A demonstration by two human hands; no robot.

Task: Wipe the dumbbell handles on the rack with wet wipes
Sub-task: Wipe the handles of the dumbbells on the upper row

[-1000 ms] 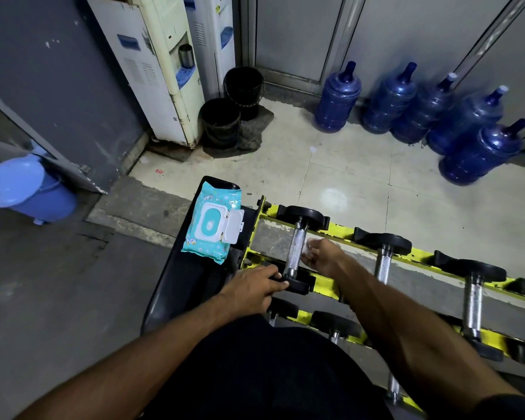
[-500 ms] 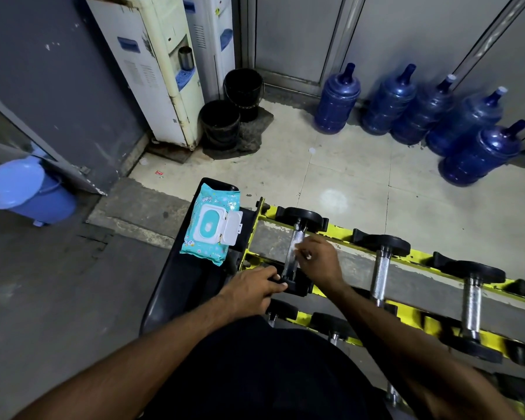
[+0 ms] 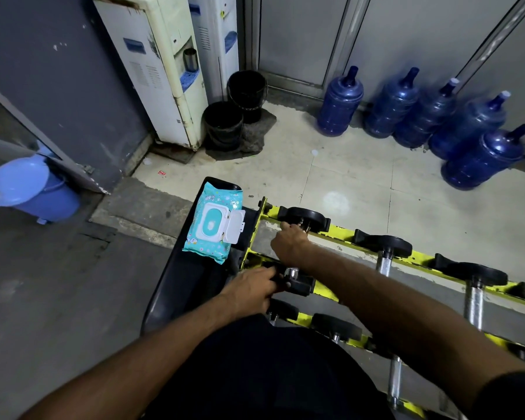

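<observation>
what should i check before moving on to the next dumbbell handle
1. First dumbbell steadied: ok, the left hand holds its near head.
2. Wiping stroke has reached the far end: ok, the right hand grips the handle right by the far head.
3. Wipe in the right hand: cannot tell, the hand hides it.
4. Fresh wipes in reach: ok, the wipes pack lies on the black pad beside the rack, lid open.
5. Next dumbbell free to wipe: ok, nothing covers its handle.
</observation>
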